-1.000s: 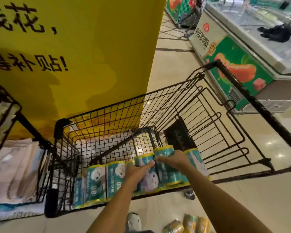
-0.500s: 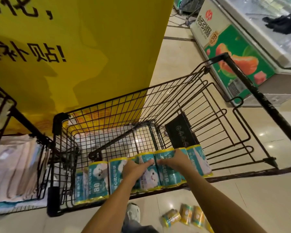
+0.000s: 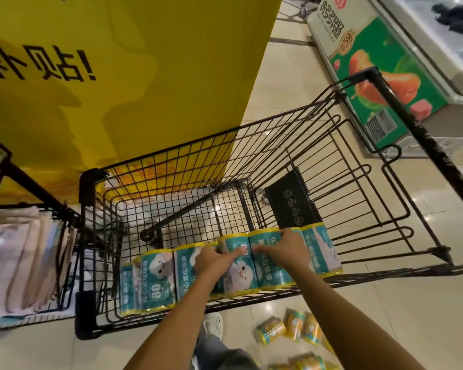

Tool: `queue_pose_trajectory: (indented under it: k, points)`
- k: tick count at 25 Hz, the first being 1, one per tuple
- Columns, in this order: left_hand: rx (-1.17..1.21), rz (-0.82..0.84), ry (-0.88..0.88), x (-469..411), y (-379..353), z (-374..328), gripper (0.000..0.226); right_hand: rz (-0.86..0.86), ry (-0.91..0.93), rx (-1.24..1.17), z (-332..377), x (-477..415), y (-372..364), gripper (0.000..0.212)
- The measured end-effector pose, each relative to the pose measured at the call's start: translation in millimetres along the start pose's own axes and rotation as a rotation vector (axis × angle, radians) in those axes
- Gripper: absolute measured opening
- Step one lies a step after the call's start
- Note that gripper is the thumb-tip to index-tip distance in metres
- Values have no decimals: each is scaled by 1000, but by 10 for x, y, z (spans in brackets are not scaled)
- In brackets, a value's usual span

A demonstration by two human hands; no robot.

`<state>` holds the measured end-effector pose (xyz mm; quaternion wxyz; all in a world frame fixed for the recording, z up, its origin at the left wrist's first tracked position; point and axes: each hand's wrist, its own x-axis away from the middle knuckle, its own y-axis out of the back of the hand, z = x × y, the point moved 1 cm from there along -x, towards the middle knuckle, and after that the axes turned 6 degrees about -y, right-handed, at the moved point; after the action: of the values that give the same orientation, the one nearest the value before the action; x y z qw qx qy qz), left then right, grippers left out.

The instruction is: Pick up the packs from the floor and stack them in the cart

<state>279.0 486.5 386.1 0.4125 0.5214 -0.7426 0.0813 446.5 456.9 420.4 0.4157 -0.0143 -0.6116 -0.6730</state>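
A row of teal packs with yellow ends [image 3: 158, 279] stands along the near side of the black wire cart [image 3: 171, 161]. My left hand [image 3: 214, 260] lies flat on a middle pack [image 3: 241, 273], its fingers straight and pointing right. My right hand [image 3: 284, 247] holds the neighbouring pack [image 3: 273, 273], fingers curled over its far top edge and thumb on its face. Several more packs [image 3: 292, 327] lie on the floor below the cart's near edge.
A yellow sign board [image 3: 145, 76] stands behind the cart. A black wire rack with folded cloth [image 3: 24, 263] is on the left, and a chest freezer [image 3: 385, 62] at the upper right. My shoe [image 3: 214, 324] is beneath the cart's near rail.
Both hands stay on the middle packs in the cart and have drawn slightly closer together. The view has tilted down, showing more packs on the floor.
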Motion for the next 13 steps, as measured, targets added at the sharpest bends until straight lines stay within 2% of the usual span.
queue_pose_trajectory:
  k: [8, 13]
  points:
    - [-92, -4, -69, 38, 55, -71, 50, 32, 24, 31, -32, 6, 22, 64]
    - [-10, -50, -131, 139, 280, -287, 72, 77, 87, 112, 21, -6, 271, 54]
